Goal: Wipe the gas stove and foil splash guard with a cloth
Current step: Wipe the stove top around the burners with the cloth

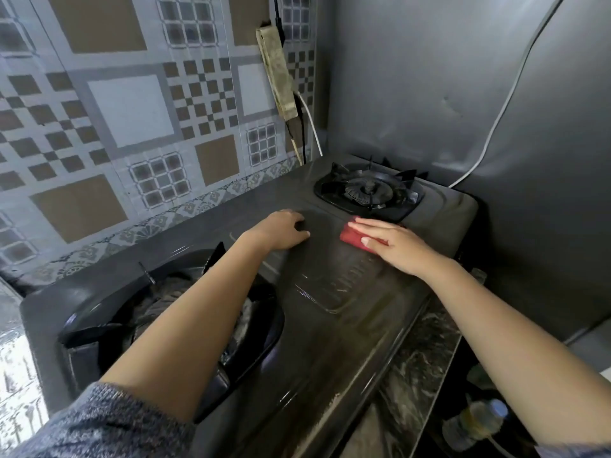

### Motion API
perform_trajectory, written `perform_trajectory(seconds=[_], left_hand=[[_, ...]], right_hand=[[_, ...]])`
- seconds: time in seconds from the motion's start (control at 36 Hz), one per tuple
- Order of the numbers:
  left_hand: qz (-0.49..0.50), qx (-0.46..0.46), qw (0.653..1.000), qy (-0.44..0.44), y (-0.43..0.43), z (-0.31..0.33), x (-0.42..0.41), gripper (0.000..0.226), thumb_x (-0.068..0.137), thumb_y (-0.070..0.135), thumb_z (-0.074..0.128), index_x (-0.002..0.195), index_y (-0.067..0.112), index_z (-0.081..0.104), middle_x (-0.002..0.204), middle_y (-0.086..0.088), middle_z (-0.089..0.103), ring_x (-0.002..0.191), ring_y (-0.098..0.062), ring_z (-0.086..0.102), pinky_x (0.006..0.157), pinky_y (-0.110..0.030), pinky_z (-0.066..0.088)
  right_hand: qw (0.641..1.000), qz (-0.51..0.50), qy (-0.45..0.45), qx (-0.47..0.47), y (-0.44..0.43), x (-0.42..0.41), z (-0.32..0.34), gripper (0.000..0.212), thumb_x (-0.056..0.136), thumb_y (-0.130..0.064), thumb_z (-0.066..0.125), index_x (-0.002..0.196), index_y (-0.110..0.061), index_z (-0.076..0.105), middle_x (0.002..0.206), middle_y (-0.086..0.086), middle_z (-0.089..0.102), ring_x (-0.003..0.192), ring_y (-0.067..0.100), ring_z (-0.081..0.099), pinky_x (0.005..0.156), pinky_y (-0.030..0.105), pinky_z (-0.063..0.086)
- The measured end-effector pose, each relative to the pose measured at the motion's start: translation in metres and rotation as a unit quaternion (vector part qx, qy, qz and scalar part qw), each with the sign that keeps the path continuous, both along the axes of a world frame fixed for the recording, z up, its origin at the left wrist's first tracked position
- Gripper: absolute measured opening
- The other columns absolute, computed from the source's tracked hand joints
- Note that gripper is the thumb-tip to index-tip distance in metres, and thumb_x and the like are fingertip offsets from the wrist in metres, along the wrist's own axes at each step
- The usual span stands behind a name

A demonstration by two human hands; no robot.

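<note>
Red cloth under right hand on dark stove.

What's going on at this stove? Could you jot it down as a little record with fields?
place: kitchen corner, tiled wall on one side, foil splash guard on the other
stove: dark two-burner gas stove
right hand: pressed flat on a red cloth, beside the far burner
left hand: resting on the stove top, empty
near burner: partly hidden by the left forearm
also seen: power strip on the wall
</note>
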State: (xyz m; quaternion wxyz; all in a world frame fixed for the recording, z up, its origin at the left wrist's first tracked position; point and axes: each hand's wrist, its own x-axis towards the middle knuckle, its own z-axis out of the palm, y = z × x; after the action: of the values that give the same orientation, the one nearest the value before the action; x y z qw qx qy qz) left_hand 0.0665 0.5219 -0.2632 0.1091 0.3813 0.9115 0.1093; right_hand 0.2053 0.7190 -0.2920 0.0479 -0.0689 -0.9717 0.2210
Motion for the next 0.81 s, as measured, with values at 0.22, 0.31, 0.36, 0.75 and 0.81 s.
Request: perform_trajectory(seconds=[0.22,0.31,0.36,0.75,0.81], left_hand=[[-0.027,-0.011,0.999,-0.018,0.006,-0.001,0.022,0.056,0.095,0.035,0.047,0.144,0.012,0.032,0.153,-0.008,0.026,0.141,-0.024,0.024,0.114,-0.032,0.019],[-0.026,-0.009,0.999,-0.016,0.003,-0.002,0.028,0.056,0.095,0.034,0.047,0.144,0.012,0.032,0.153,-0.008,0.026,0.141,-0.023,0.024,0.115,-0.032,0.018],[-0.025,-0.007,0.999,-0.018,0.000,-0.003,0.030,0.056,0.095,0.035,0.047,0.144,0.012,0.032,0.154,-0.007,0.025,0.141,-0.023,0.024,0.115,-0.033,0.018],[-0.005,0.002,1.000,-0.012,-0.022,-0.008,0.036,0.057,0.093,0.037,0.049,0.143,0.014,0.034,0.153,-0.008,0.027,0.140,-0.025,0.027,0.114,-0.032,0.020],[-0.004,0.004,1.000,-0.011,-0.024,-0.009,0.037,0.056,0.094,0.037,0.049,0.143,0.013,0.034,0.153,-0.008,0.028,0.140,-0.025,0.027,0.114,-0.032,0.020]], right_hand=[[0.987,-0.154,0.029,0.021,-0.012,0.023,-0.008,0.039,0.097,-0.036,0.036,0.136,-0.043,0.038,0.149,-0.016,0.032,0.137,0.011,0.031,0.111,0.037,0.029],[0.984,-0.172,0.016,0.043,-0.025,0.033,-0.009,0.041,0.098,-0.035,0.033,0.138,-0.041,0.035,0.151,-0.014,0.028,0.139,0.013,0.027,0.111,0.037,0.027],[0.985,-0.167,0.005,0.048,-0.034,0.038,-0.007,0.041,0.098,-0.034,0.031,0.139,-0.041,0.033,0.152,-0.013,0.026,0.140,0.014,0.025,0.111,0.037,0.025],[0.997,-0.054,0.016,0.055,-0.091,0.057,-0.005,0.041,0.098,-0.034,0.031,0.137,-0.044,0.035,0.150,-0.017,0.030,0.139,0.012,0.026,0.112,0.039,0.022],[0.998,-0.036,0.021,0.054,-0.098,0.060,-0.004,0.040,0.098,-0.033,0.032,0.137,-0.044,0.035,0.149,-0.018,0.031,0.139,0.011,0.026,0.113,0.038,0.021]])
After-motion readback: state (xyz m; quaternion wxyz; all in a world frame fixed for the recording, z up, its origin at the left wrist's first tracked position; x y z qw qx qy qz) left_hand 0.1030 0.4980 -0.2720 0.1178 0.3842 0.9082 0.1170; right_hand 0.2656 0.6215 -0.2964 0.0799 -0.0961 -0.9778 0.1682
